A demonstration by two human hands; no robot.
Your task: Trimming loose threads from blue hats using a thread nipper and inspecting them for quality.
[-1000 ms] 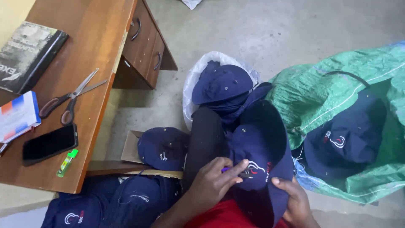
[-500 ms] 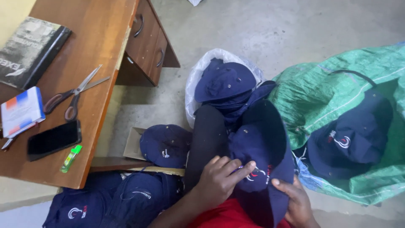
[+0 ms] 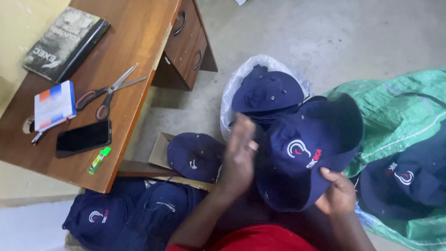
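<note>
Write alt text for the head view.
A person's right hand grips a navy baseball cap with an embroidered logo while the open left hand touches its side. More navy caps surround them, beside a wooden desk holding scissors and a black phone.

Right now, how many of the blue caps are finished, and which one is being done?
Looks partway. One navy cap is in hand: the right hand holds its brim, the left hand is open beside it. Caps already sit in the white plastic bag and on the green sack. More lie by the desk. Which piles are finished cannot be told.
</note>
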